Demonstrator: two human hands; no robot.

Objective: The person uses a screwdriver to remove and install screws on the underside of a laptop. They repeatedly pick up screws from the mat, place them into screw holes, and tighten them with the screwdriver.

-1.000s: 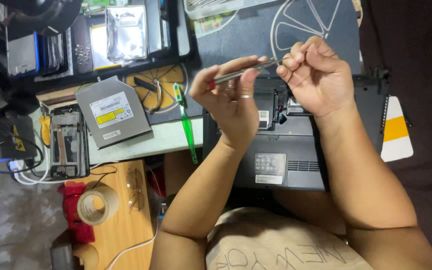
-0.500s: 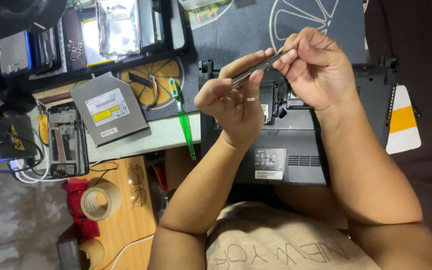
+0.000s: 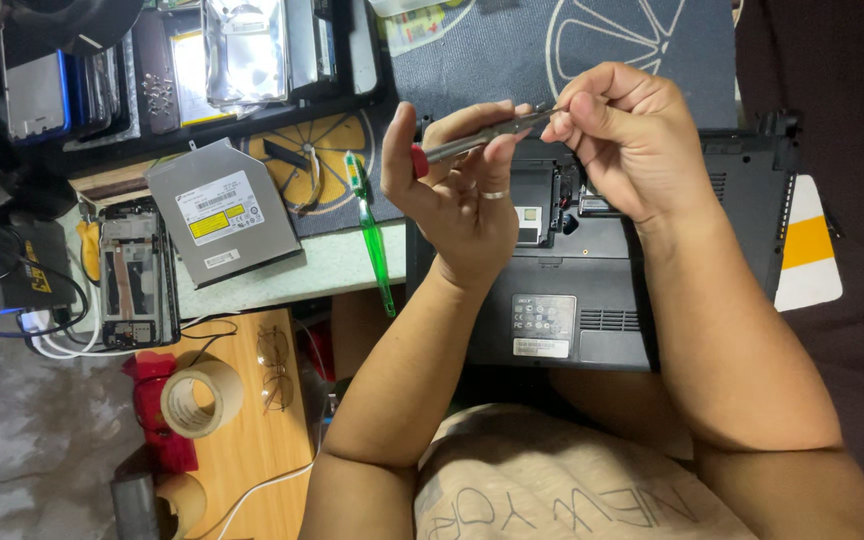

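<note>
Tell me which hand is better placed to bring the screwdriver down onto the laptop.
Left, probably: the left hand grips the screwdriver along its handle, above the upturned laptop. The right hand only pinches its tip end.

Bare forearms, no sleeves reaching wrists. Plain silver ring (image 3: 493,194) on one finger of left hand (image 3: 457,195). Right hand (image 3: 632,140) without rings or watch. Light beige shirt (image 3: 562,480) near bottom edge, faded grey lettering across chest, seen upside down. Short nails, unpainted.
</note>
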